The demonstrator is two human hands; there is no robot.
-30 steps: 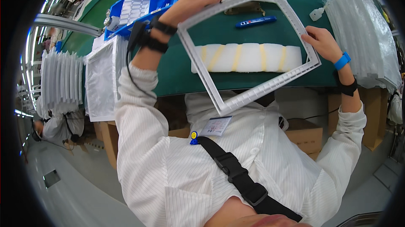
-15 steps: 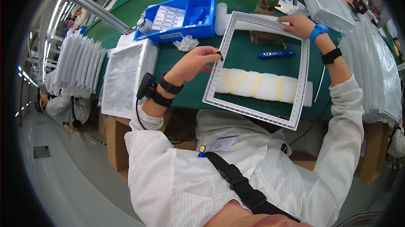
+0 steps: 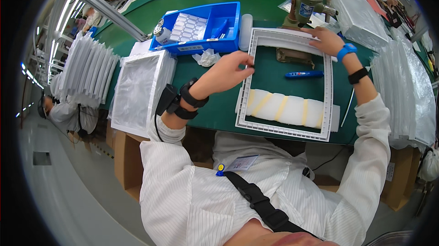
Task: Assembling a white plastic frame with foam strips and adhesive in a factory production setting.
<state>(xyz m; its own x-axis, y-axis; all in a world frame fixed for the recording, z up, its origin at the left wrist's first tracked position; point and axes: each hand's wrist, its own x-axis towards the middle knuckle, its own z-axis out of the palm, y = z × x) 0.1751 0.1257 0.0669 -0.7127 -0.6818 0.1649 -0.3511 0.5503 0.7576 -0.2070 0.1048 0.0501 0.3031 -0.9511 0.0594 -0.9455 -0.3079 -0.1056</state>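
Observation:
A white rectangular frame (image 3: 327, 104) with a ridged rim lies tilted over the bench, its near edge towards my body. My right hand (image 3: 325, 44) holds its far right corner, fingers over the top edge. At the left rail, my left hand (image 3: 228, 73) is closed in a pinch on a small dark piece, too small to make out. Through the frame's opening show a blue pen-like tool (image 3: 304, 74) and a white padded strip with yellow bands (image 3: 283, 107). A green metal press (image 3: 305, 6) stands just beyond the frame.
A blue divided bin (image 3: 201, 45) holds label sheets and a bottle. Crumpled tissue (image 3: 206, 58) lies before it. Stacked white frames (image 3: 137, 93) stand at left, with wrapped stacks (image 3: 89, 70) beyond. More plastic-wrapped stacks (image 3: 400, 90) line the right. Other people sit farther off.
The frame has turned straighter and its left side has shifted right. My left hand has moved right and slightly down along the left rail. My right hand stays at the far right corner.

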